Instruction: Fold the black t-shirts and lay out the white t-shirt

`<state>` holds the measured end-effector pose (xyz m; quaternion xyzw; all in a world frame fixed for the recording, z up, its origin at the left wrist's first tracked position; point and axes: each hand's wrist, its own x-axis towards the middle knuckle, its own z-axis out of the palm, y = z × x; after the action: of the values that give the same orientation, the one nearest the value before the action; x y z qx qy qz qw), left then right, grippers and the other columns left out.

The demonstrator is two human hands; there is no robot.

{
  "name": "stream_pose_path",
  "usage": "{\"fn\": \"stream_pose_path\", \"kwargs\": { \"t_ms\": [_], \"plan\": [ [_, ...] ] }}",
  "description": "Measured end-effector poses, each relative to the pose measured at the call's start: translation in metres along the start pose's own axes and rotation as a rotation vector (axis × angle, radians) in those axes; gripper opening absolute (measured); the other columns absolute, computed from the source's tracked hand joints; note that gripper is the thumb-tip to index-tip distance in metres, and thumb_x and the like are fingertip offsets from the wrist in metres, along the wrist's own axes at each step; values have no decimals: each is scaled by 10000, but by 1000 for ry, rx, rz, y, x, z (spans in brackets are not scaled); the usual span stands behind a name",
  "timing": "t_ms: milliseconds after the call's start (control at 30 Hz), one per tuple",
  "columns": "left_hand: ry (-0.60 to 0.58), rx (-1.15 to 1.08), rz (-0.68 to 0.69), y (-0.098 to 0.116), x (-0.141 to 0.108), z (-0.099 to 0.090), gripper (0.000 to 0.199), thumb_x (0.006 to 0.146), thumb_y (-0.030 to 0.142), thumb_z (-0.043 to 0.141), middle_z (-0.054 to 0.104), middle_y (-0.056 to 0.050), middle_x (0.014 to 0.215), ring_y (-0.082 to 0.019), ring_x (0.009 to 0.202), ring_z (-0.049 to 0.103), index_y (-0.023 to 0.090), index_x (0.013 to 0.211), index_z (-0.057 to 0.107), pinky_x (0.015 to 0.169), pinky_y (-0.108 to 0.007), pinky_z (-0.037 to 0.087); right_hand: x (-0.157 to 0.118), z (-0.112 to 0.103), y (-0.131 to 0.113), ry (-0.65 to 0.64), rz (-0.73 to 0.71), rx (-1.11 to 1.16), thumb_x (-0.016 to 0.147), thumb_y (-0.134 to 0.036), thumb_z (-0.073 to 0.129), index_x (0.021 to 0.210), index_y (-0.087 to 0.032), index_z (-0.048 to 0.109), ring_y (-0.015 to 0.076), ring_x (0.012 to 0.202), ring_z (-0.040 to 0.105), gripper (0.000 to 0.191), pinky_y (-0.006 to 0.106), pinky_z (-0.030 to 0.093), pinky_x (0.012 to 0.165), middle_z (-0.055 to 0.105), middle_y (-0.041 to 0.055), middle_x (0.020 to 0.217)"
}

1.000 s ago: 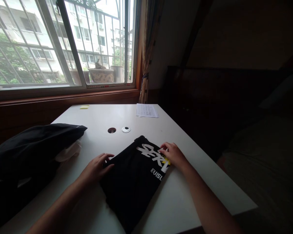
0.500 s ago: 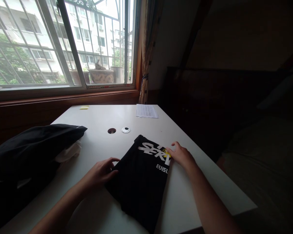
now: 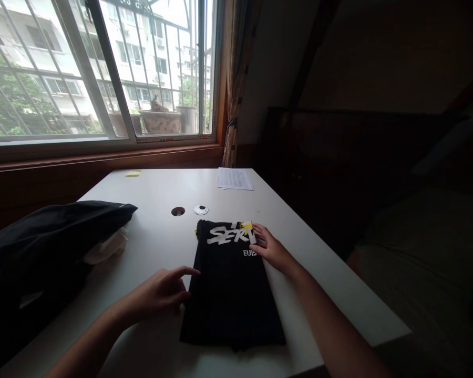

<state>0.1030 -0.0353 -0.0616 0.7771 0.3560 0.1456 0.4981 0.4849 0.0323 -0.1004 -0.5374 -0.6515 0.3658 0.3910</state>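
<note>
A folded black garment (image 3: 230,294) with white lettering and a yellow patch lies flat on the white table (image 3: 153,236), its lettered end away from me. My left hand (image 3: 163,291) is at its left edge, index finger stretched out and touching the cloth, fingers apart. At the upper right edge, beside the yellow patch, my right hand (image 3: 270,249) rests with spread fingers on the cloth's border. Neither hand shows a grip on the fabric.
Dark clothing (image 3: 59,236) is heaped on the table's left side, with a pale cloth (image 3: 108,249) under it. Farther back are a round hole (image 3: 177,211), a round cover (image 3: 201,210), papers (image 3: 235,179) and a yellow note (image 3: 133,173). A window stands behind.
The garment has turned from a slant to nearly straight, and its lettered end has shifted left. My right hand has moved left with that edge. My left hand has moved slightly down.
</note>
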Motion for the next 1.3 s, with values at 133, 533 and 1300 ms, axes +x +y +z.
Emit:
{"fn": "stream_pose_path", "kwargs": {
  "t_ms": [133, 533, 1300],
  "plan": [
    [-30, -71, 16, -1, -1, 2, 454, 990, 352, 568, 730, -4, 859, -172, 683, 732, 282, 1431, 483, 667, -258, 549, -1, -6, -4, 14, 150, -148, 847, -402, 679, 1440, -281, 448, 234, 1002, 697, 647, 371, 600, 797, 596, 121, 1370],
    [-47, 27, 65, 1, -1, 0, 351, 1019, 370, 510, 754, -29, 906, -151, 682, 725, 272, 1339, 615, 682, -238, 550, -18, -18, -33, -384, 180, -69, 821, -386, 705, 1104, -223, 685, 240, 973, 679, 327, 345, 560, 822, 687, 70, 1186],
    [87, 184, 134, -16, 9, 1, 309, 997, 294, 478, 762, -31, 897, -150, 732, 681, 241, 1243, 658, 727, -253, 518, -11, 22, -11, -196, -115, -951, 1030, -569, 318, 1579, -273, 350, 269, 1562, 117, 625, 519, 95, 1254, 120, 43, 1702]
  ]
}}
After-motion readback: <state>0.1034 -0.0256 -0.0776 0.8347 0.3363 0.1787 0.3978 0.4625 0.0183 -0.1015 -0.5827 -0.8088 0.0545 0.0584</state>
